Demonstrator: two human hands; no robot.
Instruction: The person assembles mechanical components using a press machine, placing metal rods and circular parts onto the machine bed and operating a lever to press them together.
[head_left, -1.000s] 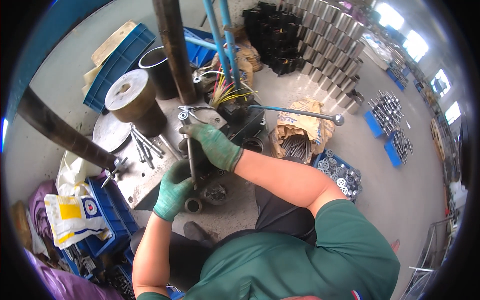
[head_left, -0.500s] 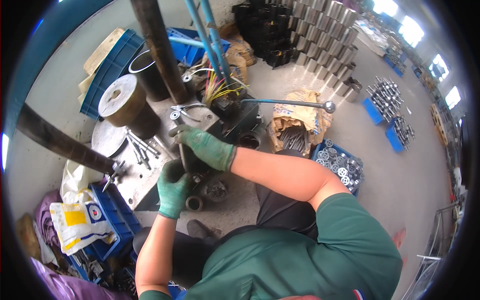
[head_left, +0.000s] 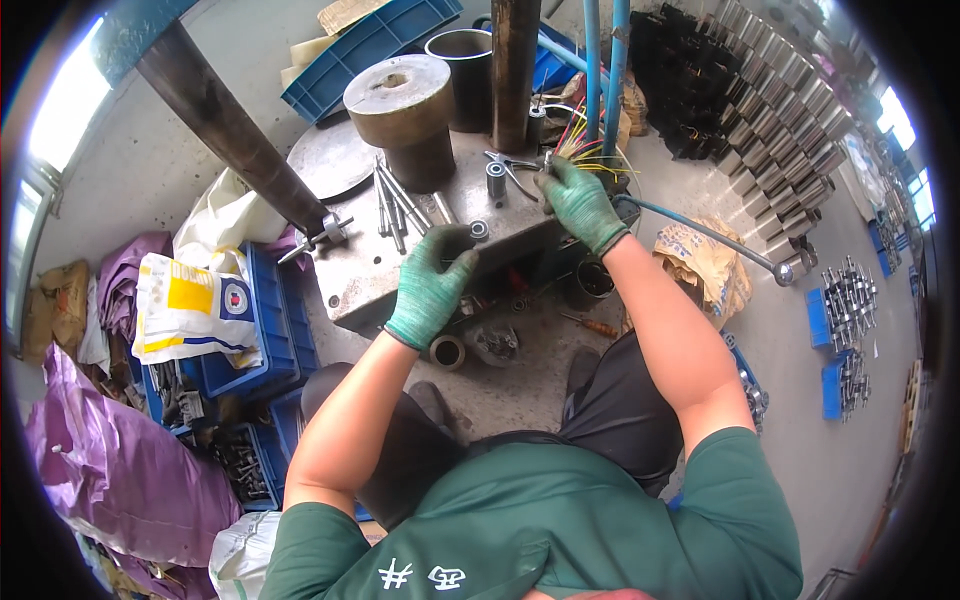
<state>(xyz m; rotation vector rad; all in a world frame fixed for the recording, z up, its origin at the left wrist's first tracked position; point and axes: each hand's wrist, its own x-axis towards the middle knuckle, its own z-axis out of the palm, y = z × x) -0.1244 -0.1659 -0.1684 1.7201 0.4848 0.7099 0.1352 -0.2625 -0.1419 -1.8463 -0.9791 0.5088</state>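
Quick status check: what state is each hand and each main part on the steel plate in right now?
left hand: gloved, resting at the steel plate front edge
right hand: gloved, at the coloured wires
brass cylinder: upright on plate
steel rods: lying flat
small sleeve: upright

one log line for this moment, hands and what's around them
left hand: gloved, on front edge of steel plate | right hand: gloved, by coloured wires | on plate: metal cylinder, loose rods
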